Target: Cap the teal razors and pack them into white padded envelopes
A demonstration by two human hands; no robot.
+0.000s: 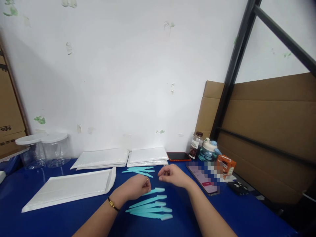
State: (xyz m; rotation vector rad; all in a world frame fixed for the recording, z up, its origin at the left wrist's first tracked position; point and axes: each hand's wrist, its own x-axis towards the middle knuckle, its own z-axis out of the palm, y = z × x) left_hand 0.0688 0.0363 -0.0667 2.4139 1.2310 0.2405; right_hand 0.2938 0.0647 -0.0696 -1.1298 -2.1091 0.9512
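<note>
My left hand (136,187), with a ring and a dark bracelet, is closed at the near end of a turquoise eyebrow razor (158,190); its fingers partly cover the handle. Just below, several more eyebrow razors (150,209) lie fanned out, their blade ends towards the right. My right hand (174,175) hovers to the right of the left one, fingers loosely curled and thumb slightly apart, with nothing visible in it. Beyond both hands a loose, crossed pile of the same razors (139,170) rests on the blue tabletop (74,220).
White padded envelopes (71,189) lie at the left, with more stacks (148,155) along the wall. Clear lidded tubs (56,149) stand back left. At the right are a phone (203,179), a dark phone (179,156), a brown-capped bottle (196,145), a water bottle (208,149) and an orange box (225,167).
</note>
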